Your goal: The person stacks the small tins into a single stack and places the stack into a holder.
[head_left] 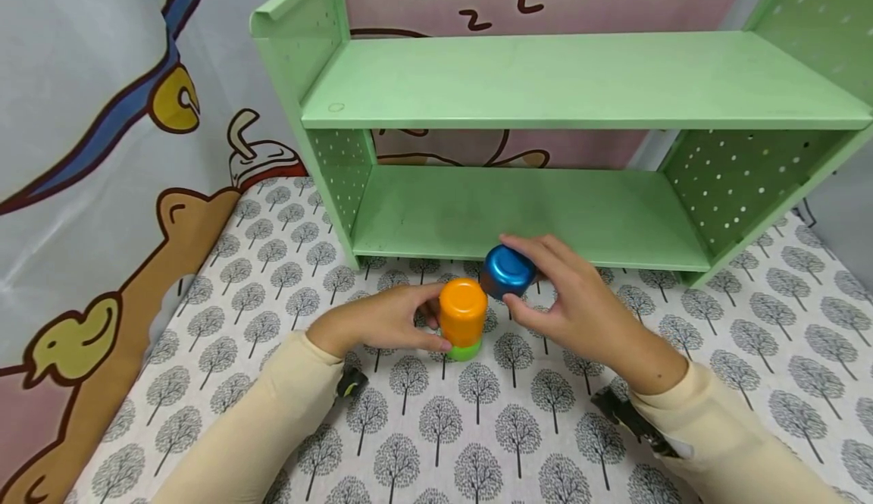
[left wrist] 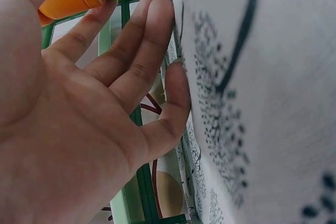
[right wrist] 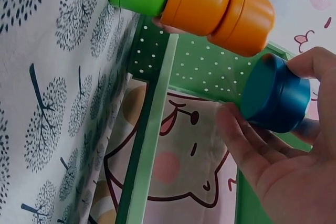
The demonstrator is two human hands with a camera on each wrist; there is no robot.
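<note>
On the patterned cloth stands a small stack of cups. A green cup [head_left: 465, 352] is at the bottom, with a lower orange cup [right wrist: 195, 1] and an upper orange cup [right wrist: 244, 20] above it. My left hand [head_left: 389, 317] holds the stack from the left, thumb at the front and index finger behind; its other fingers reach out low near the cloth in the left wrist view. My right hand [head_left: 580, 303] grips a shiny blue cup [head_left: 509, 270] between thumb and fingertips. The blue cup is raised and tilted, just right of the upper orange cup.
Behind the hands stands a green two-tier shelf [head_left: 532, 197] with perforated side panels. Its lower front edge is close beyond the blue cup. A cloth [head_left: 436, 421] with tree prints covers the surface. Cartoon-printed curtains [head_left: 89, 148] hang at the left and back.
</note>
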